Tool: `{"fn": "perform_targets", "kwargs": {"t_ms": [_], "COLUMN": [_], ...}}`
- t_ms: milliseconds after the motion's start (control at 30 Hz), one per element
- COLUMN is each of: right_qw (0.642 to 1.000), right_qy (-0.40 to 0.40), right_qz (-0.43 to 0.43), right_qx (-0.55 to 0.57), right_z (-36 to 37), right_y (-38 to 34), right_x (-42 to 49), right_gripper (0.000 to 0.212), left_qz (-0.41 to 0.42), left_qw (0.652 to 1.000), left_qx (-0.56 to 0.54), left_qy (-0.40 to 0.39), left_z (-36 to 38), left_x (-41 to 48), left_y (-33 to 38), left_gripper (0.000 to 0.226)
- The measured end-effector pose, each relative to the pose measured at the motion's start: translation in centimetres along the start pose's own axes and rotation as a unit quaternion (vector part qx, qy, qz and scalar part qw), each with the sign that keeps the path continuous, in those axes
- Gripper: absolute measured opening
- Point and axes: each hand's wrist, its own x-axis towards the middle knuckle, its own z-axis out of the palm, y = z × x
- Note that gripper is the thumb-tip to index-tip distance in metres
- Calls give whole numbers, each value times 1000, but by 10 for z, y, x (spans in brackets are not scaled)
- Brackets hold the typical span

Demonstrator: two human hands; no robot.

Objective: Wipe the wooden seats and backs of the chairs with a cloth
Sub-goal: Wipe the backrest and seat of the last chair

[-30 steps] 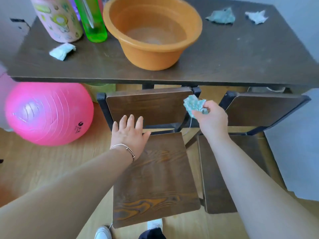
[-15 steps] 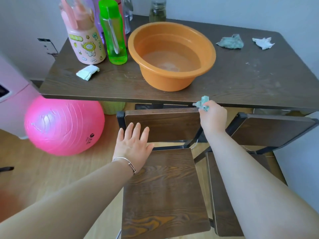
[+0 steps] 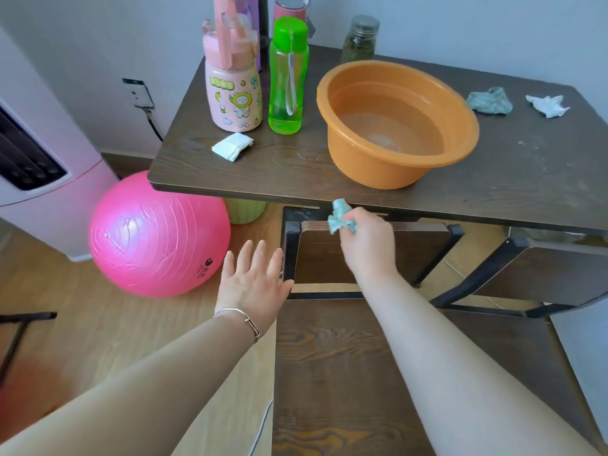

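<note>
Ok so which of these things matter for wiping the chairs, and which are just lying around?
For the job:
- cloth bunched in the right hand
- near chair's back and seat
- second chair
- left hand, open and empty

Lying about:
- orange basin
- green bottle
- pink bottle
- pink ball

Two bare forearms reach forward from the bottom of the view. The left hand [image 3: 251,284] is spread flat, palm down, fingers extended and slightly apart, holding nothing; a thin silver bracelet [image 3: 241,319] circles its wrist. The right hand [image 3: 367,240] reaches farther forward, closed into a fist, knuckles up, gripping something.
</note>
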Motion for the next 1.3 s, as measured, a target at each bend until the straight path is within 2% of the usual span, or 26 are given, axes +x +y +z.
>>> {"fn": "perform_targets", "kwargs": {"t_ms": [167,367,433,567,867,1167,1300], "right_qw": [994,987,987,990,998,994,996], "right_qy": [-62,-48,-35,-18,3,15,-7], "right_qz": [-61,-153,-156,-139,-41,52,84], "right_qx": [67,-5,-12,-13,-38,-95,-36], "right_z": [28,34,31,19,-29,-85,-99], "right_y": [-57,-66,-55,-29,58,165,189], "right_x": [-6,-20,-18,-10,13,42,46], "right_gripper": [25,31,29,29,34,25,23], "left_qz": [-5,-10,-8,-4,17,38,44], "left_qw": [1000,1000,1000,1000,1000,998,998], "left_qx": [0,-5,0,7,5,12,23], "left_qy": [0,2,0,-9,-23,-43,-45], "left_z": [5,9,9,9,16,33,35], "left_x": [-7,-12,-12,-11,-8,1,5], "left_y": [-20,-28,-25,-17,39,107,130], "left_gripper": [63,64,64,64,65,66,65]}}
